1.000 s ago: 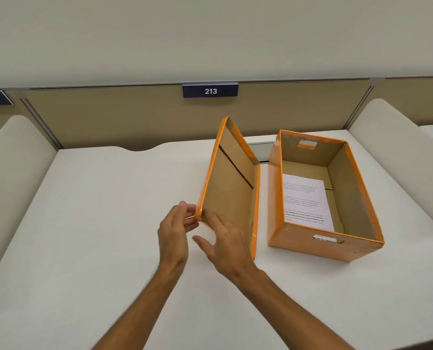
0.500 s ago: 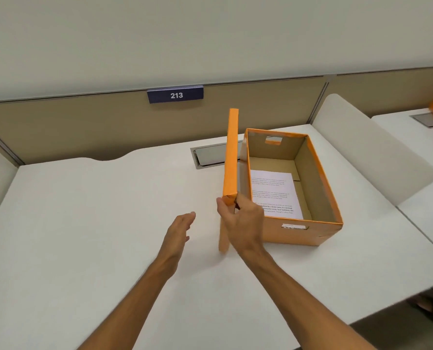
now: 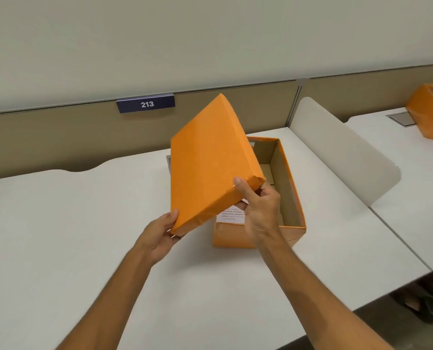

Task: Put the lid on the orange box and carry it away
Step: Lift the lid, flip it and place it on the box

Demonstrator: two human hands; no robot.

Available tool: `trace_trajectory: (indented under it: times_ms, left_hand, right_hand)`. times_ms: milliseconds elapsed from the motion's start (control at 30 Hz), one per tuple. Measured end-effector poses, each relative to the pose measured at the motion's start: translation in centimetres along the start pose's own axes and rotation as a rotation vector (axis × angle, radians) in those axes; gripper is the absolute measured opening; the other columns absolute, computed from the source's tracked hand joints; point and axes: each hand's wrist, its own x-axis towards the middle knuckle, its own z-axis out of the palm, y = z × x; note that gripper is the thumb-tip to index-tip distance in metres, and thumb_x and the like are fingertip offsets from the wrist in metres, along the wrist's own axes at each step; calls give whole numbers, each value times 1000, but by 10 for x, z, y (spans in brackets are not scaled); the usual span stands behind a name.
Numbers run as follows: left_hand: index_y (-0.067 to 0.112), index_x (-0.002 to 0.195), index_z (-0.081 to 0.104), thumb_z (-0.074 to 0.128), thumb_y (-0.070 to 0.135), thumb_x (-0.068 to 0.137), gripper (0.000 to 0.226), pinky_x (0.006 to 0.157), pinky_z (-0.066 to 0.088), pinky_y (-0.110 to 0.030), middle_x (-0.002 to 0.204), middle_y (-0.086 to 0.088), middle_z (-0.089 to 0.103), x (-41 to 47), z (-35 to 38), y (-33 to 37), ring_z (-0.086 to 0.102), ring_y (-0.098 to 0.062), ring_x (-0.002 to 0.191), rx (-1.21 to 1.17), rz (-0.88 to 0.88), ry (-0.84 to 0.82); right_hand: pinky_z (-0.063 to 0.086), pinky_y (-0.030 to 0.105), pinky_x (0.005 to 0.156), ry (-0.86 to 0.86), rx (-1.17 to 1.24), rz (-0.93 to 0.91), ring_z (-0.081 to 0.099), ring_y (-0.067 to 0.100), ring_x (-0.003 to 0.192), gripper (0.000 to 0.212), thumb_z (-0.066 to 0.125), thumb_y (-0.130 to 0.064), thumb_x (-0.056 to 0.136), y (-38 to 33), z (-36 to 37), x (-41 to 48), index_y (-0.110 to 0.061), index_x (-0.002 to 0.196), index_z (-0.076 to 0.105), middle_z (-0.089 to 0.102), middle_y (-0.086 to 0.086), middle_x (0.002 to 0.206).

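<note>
Progress, as I judge it, is under half: the lid (image 3: pixel 210 160) is up in the air, tilted above the open box (image 3: pixel 290 198) on the desk (image 3: pixel 58 223), not seated; fitting and carrying remain. My left hand (image 3: pixel 157 236) grips the lid's near left corner, thumb on top. My right hand (image 3: pixel 260 208) pinches the near right corner, fingers tucked beneath.
</note>
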Motion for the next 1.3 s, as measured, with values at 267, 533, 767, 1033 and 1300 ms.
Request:
trace_trajectory:
  times_ms: [267,533,767,1033,1300]
  left_hand:
    - [5,150,45,60,10,100,52,76,53,-37,129,-11,63,9,56,14,63,-26,101,58,110,137]
    - [11,144,51,64,9,97,48,81,54,-39,112,-5,69,13,104,9,66,-25,97,262,130,148]
    - [13,134,58,69,13,95,41,84,53,-35,113,-3,71,19,116,-15,67,-22,104,425,172,190]
    - [11,138,58,66,19,97,42,94,50,-39,120,-4,68,36,117,-30,65,-28,114,628,195,245]
    - [10,144,51,62,19,100,46,78,48,-29,127,-11,63,43,112,-39,63,-23,101,708,172,246]
  right_hand:
    - [63,46,83,-33,-18,208,69,34,110,51,78,-29,84,-35,-80,36,-13,129,59,70,12,122]
    - [55,23,45,-9,-526,250,74,16,65,46,78,-53,80,-62,-155,78,-26,114,65,74,4,99]
    - [57,28,50,33,-745,205,72,19,80,39,76,-48,85,-44,-189,85,-27,116,63,72,3,95]
    - [63,53,83,95,-741,282,71,29,97,44,74,-36,91,-13,-202,90,-12,127,66,71,9,107]
    - [63,52,83,113,-804,323,71,28,93,37,69,-34,94,2,-198,96,-16,125,67,71,9,105]
